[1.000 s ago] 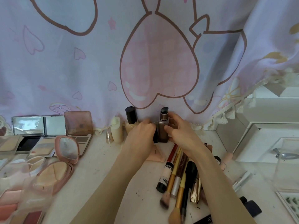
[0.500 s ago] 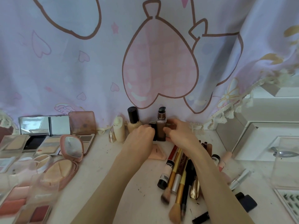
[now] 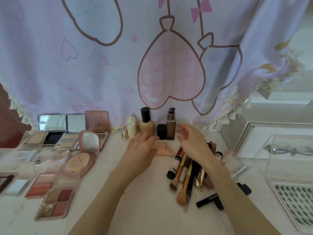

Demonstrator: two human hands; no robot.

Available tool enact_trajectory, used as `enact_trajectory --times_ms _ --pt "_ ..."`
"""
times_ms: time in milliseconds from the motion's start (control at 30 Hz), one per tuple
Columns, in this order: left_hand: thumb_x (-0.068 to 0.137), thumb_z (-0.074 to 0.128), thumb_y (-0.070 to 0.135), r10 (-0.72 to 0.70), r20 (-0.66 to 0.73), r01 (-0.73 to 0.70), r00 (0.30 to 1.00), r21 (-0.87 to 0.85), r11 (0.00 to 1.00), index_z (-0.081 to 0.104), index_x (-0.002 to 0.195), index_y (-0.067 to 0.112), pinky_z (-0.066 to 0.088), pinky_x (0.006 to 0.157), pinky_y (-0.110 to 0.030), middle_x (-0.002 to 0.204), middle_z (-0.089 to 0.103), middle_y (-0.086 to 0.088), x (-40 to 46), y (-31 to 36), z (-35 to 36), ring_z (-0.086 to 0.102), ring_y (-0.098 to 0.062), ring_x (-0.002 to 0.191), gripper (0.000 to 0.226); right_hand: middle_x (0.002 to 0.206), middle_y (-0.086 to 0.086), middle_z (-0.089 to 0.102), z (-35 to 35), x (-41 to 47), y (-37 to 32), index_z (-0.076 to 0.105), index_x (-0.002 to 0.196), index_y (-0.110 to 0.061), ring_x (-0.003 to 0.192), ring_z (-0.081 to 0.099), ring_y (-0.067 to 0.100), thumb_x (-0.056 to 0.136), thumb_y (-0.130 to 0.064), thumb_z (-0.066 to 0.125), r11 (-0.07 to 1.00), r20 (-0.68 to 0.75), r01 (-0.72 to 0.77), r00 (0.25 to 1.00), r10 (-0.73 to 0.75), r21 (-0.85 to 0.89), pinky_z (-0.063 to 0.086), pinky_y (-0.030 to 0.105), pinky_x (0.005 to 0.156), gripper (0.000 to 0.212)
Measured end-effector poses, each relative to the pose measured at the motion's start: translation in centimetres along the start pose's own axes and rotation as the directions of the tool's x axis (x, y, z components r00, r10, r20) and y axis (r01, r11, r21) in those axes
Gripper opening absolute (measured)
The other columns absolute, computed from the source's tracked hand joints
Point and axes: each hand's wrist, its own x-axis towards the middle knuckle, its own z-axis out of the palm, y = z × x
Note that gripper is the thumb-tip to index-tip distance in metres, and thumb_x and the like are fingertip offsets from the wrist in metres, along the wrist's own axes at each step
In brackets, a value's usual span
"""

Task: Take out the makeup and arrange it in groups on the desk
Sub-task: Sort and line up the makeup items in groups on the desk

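Soft, even daylight fills the scene, seemingly filtering through the pale curtain (image 3: 101, 68) behind the desk (image 3: 149, 211), which glows a washed-out lilac. Shadows are faint and diffuse, with thin dark smudges under the brushes (image 3: 184, 180). The open mirrors (image 3: 61, 122) at the left reflect bright patches. Wide-angle distortion bows the curtain hem and stretches the palettes (image 3: 54, 202) near the lower left edge. The right corner looks overexposed and hazy, so detail there is hard to make out. Edges are slightly soft overall.
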Motion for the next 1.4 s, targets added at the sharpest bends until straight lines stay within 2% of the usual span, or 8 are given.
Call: enact_trajectory --times_ms 233,500,700,800,900,1033,1167,1400 --pt "0.089 0.051 0.042 -0.152 0.017 0.152 0.988 -0.034 0.988 0.026 0.142 0.03 0.013 0.102 -0.033 0.143 0.028 0.011 -2.9 -1.6 1.2 0.014 -0.012 0.133 0.06 0.13 -0.001 0.051 2.0 -4.1 1.2 0.053 0.127 -0.016 0.119 0.045 0.016 0.098 -0.032 0.042 0.835 0.243 0.325 0.941 -0.237 -0.444 0.027 0.025 0.105 0.035" --pt "0.084 0.062 0.014 -0.2 -0.011 0.179 0.98 -0.402 0.898 0.045 0.132 0.015 0.031 0.092 -0.013 0.125 0.043 0.0 -3.3 -1.8 1.5 0.044 -0.009 0.102 0.051 0.1 0.0 0.063 1.7 -4.3 2.8 0.065 0.097 -0.013 0.093 0.054 0.015 0.093 -0.025 0.043 0.844 0.126 0.273 0.962 -0.242 -0.462 0.034 0.026 0.096 0.025" --pt "0.079 0.068 0.008 -0.233 -0.153 0.113 0.96 -0.55 0.828 0.063 0.114 0.016 0.04 0.081 -0.008 0.114 0.055 0.006 -3.6 -1.4 0.9 0.056 -0.011 0.093 0.036 0.099 -0.004 0.062 1.5 -4.2 3.5 0.065 0.099 -0.017 0.093 0.051 0.013 0.093 -0.027 0.045 0.865 0.068 0.24 0.97 -0.234 -0.441 0.035 0.021 0.079 0.023" --pt "0.08 0.068 0.008 -0.204 -0.173 0.045 0.964 -0.647 0.762 0.061 0.113 0.026 0.045 0.089 -0.011 0.111 0.054 0.018 -3.6 -0.5 0.2 0.056 -0.005 0.101 0.038 0.099 -0.01 0.056 1.1 -4.5 3.3 0.056 0.117 -0.018 0.088 0.049 0.005 0.095 -0.037 0.045 0.939 -0.004 0.175 0.983 -0.185 -0.296 0.035 0.017 0.075 0.031" --pt "0.076 0.07 0.014 -0.15 -0.228 -0.064 0.962 -0.723 0.688 0.057 0.108 0.037 0.044 0.09 -0.01 0.115 0.053 0.02 -3.8 0.7 -0.6 0.054 0.0 0.106 0.041 0.105 -0.007 0.059 0.2 -5.1 1.9 0.05 0.126 -0.018 0.081 0.054 0.002 0.095 -0.044 0.039 0.979 -0.137 0.031 0.991 -0.004 0.201 0.042 0.012 0.069 0.042" --pt "0.078 0.067 0.027 -0.026 -0.263 -0.181 0.964 -0.727 0.662 0.054 0.117 0.032 0.04 0.092 -0.009 0.122 0.052 0.016 -4.1 2.0 -0.9 0.049 0.004 0.114 0.042 0.076 0.005 0.066 -1.3 -5.5 0.3 0.06 0.101 -0.007 0.059 0.06 0.018 0.088 -0.04 0.049 0.557 0.144 -0.224 0.972 0.183 0.8 0.047 0.027 0.05 0.037" --pt "0.089 0.045 0.048 0.081 -0.313 -0.245 0.946 -0.53 0.812 0.047 0.127 0.032 0.035 0.093 -0.006 0.124 0.048 0.018 -3.9 2.1 -0.4 0.044 0.011 0.111 0.041 0.06 0.004 0.056 -1.9 -5.9 0.2 0.058 0.089 -0.002 0.042 0.051 0.01 0.087 -0.025 0.055 0.358 0.353 -0.402 0.915 0.196 0.843 0.035 0.014 0.035 0.023" --pt "0.086 0.032 0.04 -0.039 -0.362 -0.157 0.931 -0.494 0.855 0.036 0.1 0.049 0.036 0.076 -0.003 0.089 0.051 0.017 -4.4 2.2 -0.7 0.05 0.008 0.087 0.017 0.065 0.01 0.055 -0.4 -6.3 0.1 0.059 0.1 0.0 0.045 0.048 0.012 0.083 -0.026 0.059 0.494 0.377 -0.402 0.913 0.153 0.771 0.039 0.016 0.038 0.031"
